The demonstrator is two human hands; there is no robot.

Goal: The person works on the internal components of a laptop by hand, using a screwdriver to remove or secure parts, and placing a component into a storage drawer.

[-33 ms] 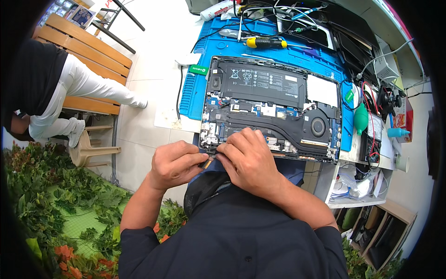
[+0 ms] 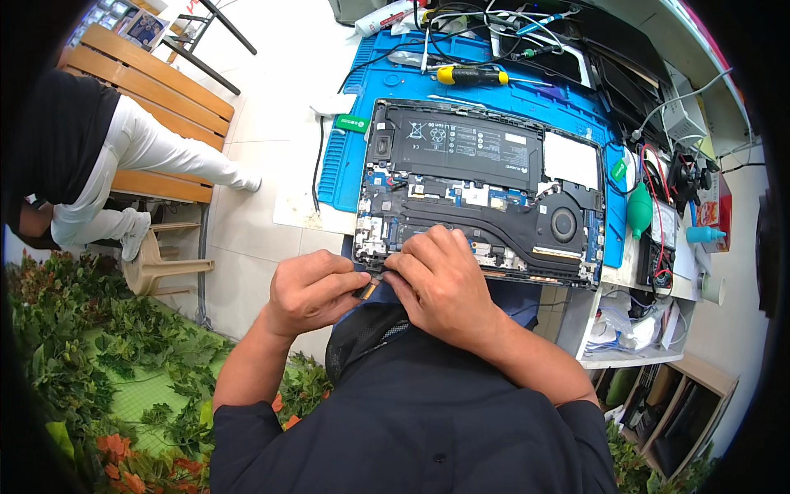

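Note:
An opened laptop (image 2: 477, 193) lies with its inside facing up, showing a black battery (image 2: 465, 148), a round fan (image 2: 563, 222) and bare boards. At its near left corner, my left hand (image 2: 311, 288) pinches a small dark piece with a copper-coloured strip (image 2: 370, 288), which sticks out past the laptop's edge. My right hand (image 2: 440, 284) rests over the near edge, thumb and index finger closed at that same corner. What the right fingertips grip is too small to tell.
Beneath the laptop is a blue work mat (image 2: 333, 177). A yellow and black screwdriver (image 2: 472, 76) and tangled cables lie behind it. A green air blower (image 2: 638, 211) stands at the right. At far left, another person's white-trousered leg (image 2: 173, 146) extends beside a wooden bench (image 2: 156, 74).

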